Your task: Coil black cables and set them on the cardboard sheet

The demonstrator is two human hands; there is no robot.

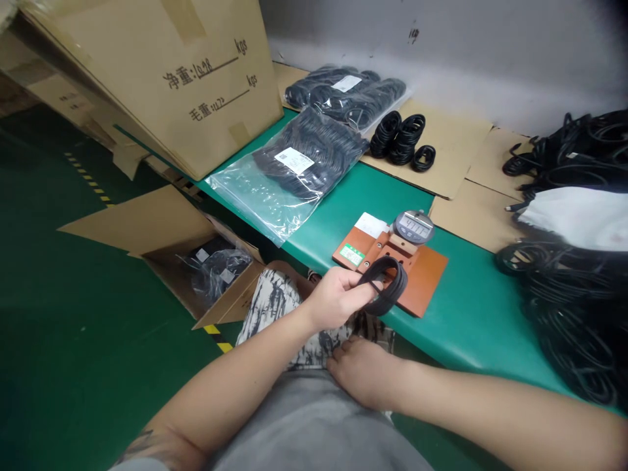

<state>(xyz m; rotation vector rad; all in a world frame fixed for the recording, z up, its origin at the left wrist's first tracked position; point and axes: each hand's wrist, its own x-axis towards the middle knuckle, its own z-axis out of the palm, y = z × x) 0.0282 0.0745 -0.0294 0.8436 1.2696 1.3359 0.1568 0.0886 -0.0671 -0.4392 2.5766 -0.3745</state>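
My left hand is closed on a small bunch of black rubber rings, held just over the near edge of the green table. The rings hang in front of an orange-brown gauge block that carries a round digital indicator with a lit display. My right hand rests low on my lap against patterned shorts, knuckles up. Its fingers are curled under and hidden, so I cannot see whether it holds anything.
Clear bags of black rings lie on the table's left part, more bags and loose ring stacks behind. A large carton stands at the left end. An open box sits on the floor. Piles of rings fill the right.
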